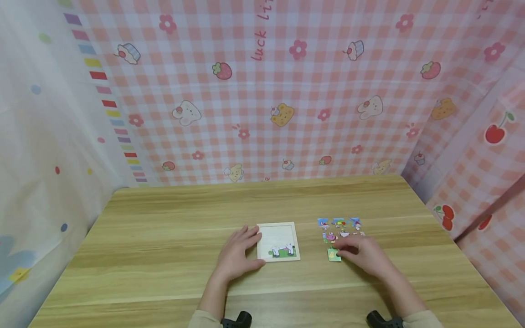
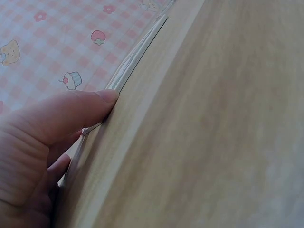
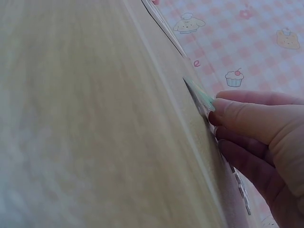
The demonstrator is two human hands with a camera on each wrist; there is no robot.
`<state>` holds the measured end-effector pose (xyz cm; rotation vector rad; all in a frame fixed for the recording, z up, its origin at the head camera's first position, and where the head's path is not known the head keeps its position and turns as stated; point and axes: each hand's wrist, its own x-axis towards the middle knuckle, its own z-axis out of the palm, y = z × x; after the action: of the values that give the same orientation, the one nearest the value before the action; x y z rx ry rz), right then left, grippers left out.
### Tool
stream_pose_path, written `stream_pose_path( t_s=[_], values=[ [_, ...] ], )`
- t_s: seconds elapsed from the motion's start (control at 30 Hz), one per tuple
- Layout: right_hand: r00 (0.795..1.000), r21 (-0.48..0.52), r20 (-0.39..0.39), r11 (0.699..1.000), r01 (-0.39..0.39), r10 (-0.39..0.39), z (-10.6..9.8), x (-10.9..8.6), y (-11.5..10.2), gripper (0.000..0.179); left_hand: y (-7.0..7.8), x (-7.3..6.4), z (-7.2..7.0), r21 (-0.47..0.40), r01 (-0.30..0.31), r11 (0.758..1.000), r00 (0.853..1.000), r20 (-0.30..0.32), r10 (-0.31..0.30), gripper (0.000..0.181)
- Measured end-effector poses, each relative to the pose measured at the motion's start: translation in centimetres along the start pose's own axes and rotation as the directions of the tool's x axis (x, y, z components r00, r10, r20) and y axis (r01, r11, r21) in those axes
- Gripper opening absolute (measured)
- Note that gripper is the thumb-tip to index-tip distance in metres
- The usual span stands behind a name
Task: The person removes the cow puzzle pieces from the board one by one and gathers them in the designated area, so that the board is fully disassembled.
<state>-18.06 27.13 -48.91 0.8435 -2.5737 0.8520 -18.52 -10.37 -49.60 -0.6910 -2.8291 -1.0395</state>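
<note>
A square wooden puzzle tray (image 1: 275,234) lies on the table, with joined pieces (image 1: 282,251) showing white animal legs on green at its lower right. My left hand (image 1: 238,256) rests along the tray's left side, fingers spread. In the left wrist view its thumb (image 2: 107,96) touches the tray's edge (image 2: 137,56). To the right, my right hand (image 1: 366,256) pinches a green puzzle piece (image 1: 334,255) with a yellow figure between thumb and fingers. The right wrist view has this piece (image 3: 203,98) tilted, one end raised from the table.
Beyond the right hand lie several loose puzzle pieces (image 1: 340,222) in rows, some partly hidden by the fingers. A wooden table (image 1: 164,255) spreads under everything. Pink checked curtain (image 1: 262,114) hangs behind the back edge, with more cloth at both sides.
</note>
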Motion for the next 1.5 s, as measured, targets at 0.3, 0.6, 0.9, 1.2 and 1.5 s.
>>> stream_pose_path(
  t_s=[0.3, 0.6, 0.9, 1.2, 1.5],
  values=[
    [1.0, 0.001, -0.002, 1.0, 0.01, -0.01, 0.1, 0.0, 0.0, 0.029, 0.0, 0.0, 0.0, -0.004, 0.001, 1.0, 1.0, -0.002, -0.001, 0.069],
    [0.999, 0.065, -0.033, 0.998, 0.003, -0.001, -0.2, 0.3, -0.4, 0.027, 0.0, 0.1, 0.0, 0.0, 0.008, 1.0, 1.0, 0.007, -0.008, 0.069],
    [0.99, 0.197, 0.138, 0.98, -0.034, 0.007, 1.9, 3.1, -3.1, 0.022, 0.0, 0.1, 0.1, -0.008, 0.01, 1.0, 1.0, 0.005, -0.01, 0.069],
    [0.959, 0.166, 0.281, 0.986, -0.002, -0.045, 4.6, 6.4, -6.4, 0.035, 0.0, 0.1, 0.1, 0.003, 0.004, 1.0, 1.0, 0.001, -0.004, 0.07],
    [0.949, 0.088, 0.31, 0.996, 0.028, -0.054, 6.9, 7.8, -7.2, 0.04, -0.2, 0.0, 0.2, -0.006, -0.004, 1.0, 1.0, -0.009, 0.004, 0.069]
  ],
)
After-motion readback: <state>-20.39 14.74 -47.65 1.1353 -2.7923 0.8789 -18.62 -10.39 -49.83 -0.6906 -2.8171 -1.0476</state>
